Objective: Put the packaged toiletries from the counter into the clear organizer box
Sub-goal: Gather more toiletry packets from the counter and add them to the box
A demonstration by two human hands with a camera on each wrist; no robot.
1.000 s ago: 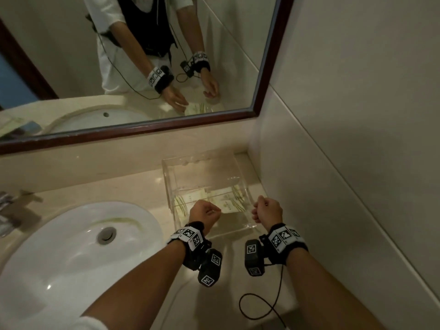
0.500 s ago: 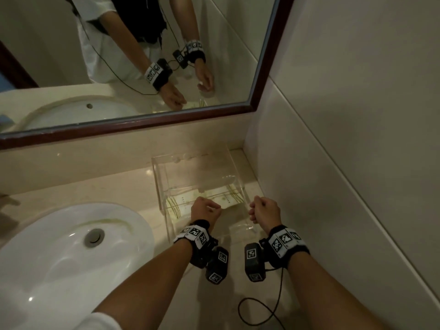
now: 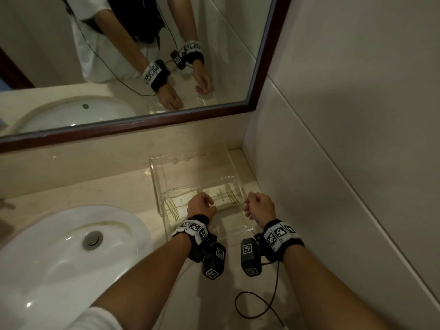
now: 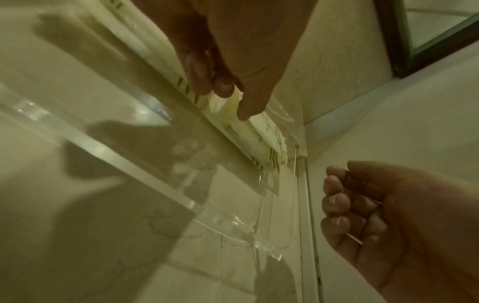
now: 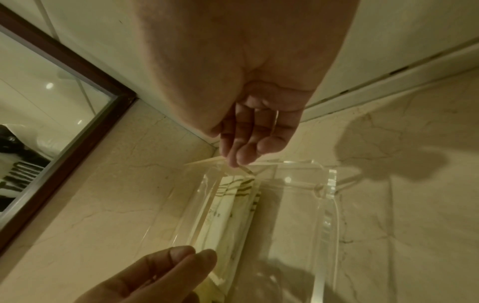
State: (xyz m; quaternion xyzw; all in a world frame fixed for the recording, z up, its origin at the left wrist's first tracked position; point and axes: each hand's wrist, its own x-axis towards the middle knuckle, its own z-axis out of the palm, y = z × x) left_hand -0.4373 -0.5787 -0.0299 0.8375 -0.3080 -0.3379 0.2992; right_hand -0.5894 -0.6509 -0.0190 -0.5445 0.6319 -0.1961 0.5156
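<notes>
Fingers [image 4: 202,82] of left hand [image 3: 200,206] curl onto white packets [image 3: 223,198] inside clear box [image 3: 157,184] at counter's [image 3: 107,189] back right corner; right hand [image 3: 259,206] loosely curled, holding nothing, at box's right edge.

The clear organizer box [image 3: 164,184] stands on the counter [image 3: 95,184] in the corner beside the sink [image 3: 59,258], its back near the wall under the mirror. It is transparent acrylic with thick, glossy walls and an open top. Inside, flat on its floor toward the front wall, lie the packaged toiletries [image 3: 226,198]: cream-white sachets with dark wavy stripes at their ends, side by side.
</notes>
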